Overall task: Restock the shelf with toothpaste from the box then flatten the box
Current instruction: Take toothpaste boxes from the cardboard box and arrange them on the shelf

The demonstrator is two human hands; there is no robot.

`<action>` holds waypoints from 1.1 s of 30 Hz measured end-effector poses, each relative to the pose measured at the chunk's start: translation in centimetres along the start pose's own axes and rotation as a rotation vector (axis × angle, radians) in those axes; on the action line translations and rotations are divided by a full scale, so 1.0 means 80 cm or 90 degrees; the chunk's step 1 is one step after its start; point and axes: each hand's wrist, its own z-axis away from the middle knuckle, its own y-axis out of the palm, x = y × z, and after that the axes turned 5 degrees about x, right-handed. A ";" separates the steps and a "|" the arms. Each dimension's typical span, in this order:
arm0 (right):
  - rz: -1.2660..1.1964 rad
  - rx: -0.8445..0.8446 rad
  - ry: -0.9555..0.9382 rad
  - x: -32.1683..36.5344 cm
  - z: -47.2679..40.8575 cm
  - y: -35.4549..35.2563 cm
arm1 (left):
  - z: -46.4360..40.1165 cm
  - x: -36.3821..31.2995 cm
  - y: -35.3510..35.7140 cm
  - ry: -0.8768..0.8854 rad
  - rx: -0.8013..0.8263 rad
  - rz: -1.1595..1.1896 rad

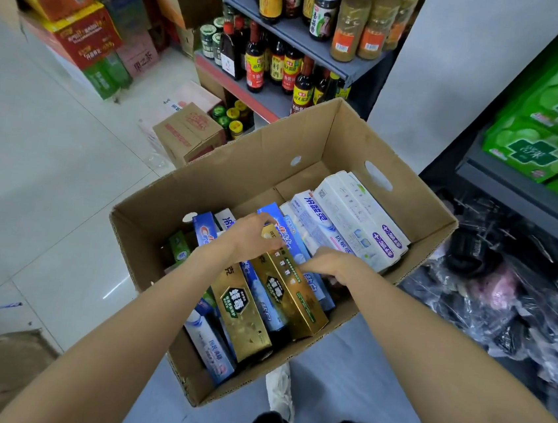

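An open brown cardboard box (312,146) stands on the floor below me, holding several toothpaste cartons. Two gold cartons (242,317) lie on top in the middle, blue ones (288,236) beside and under them, white and purple ones (359,219) at the far right. My left hand (251,232) reaches into the box, fingers curled over the far end of the gold and blue cartons. My right hand (327,263) rests on the right edge of the gold carton (296,296), fingers tucked down beside it. Whether either hand has a firm grip is unclear.
A grey shelf (289,36) with sauce bottles and jars stands behind the box. Green packs (547,136) fill a dark shelf at right, with black plastic-wrapped goods (502,303) below. Stacked cartons (76,31) and a small brown box (189,133) sit on the tiled floor at left.
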 end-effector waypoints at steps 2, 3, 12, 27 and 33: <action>0.004 0.006 0.006 -0.001 -0.003 0.003 | 0.000 0.000 0.001 -0.010 0.000 0.004; 0.000 0.004 0.002 -0.001 -0.005 0.003 | 0.000 0.001 0.001 -0.012 -0.002 0.009; -0.093 -0.021 0.002 -0.003 -0.009 0.003 | 0.001 0.000 0.009 -0.019 -0.014 0.050; -0.142 -0.003 -0.046 0.005 -0.009 0.005 | 0.015 0.015 0.015 0.000 -0.057 0.153; -0.243 -0.061 -0.116 0.010 0.026 -0.004 | 0.026 0.014 0.004 0.044 -0.094 0.159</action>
